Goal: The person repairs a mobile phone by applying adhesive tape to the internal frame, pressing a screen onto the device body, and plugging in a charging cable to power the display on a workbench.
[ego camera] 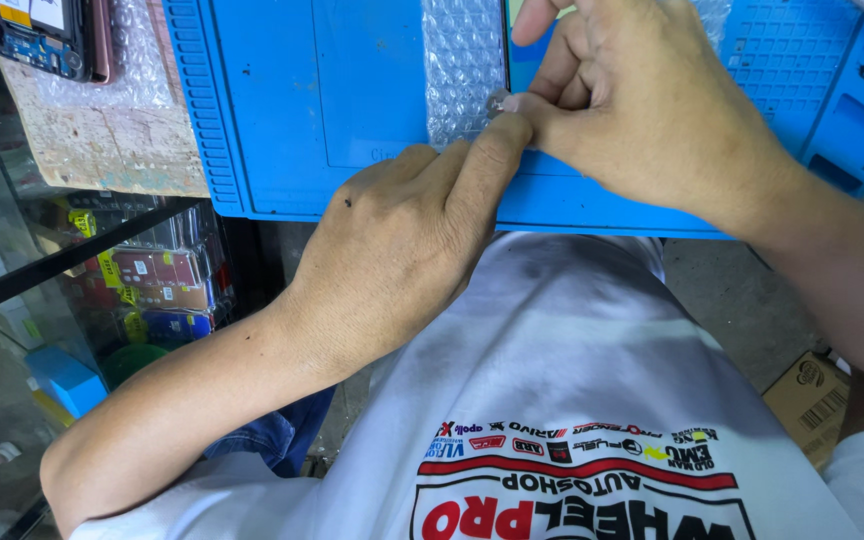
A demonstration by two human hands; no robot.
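Two hands met over a small grey part on a blue work mat

A small round grey part (497, 102) – possibly a screw or button, the view being too poor to tell – is pinched between thumb and forefinger of the right hand (642, 110), its other fingers curled. The left hand (392, 250) is laid knuckles up on the near edge of the blue work mat (282, 110), forefinger extended to touch the part – apparently to steady it. One sheet of bubble wrap (464, 60) is spread beneath, presumably as padding. One opened phone (32, 35) is seen far left.
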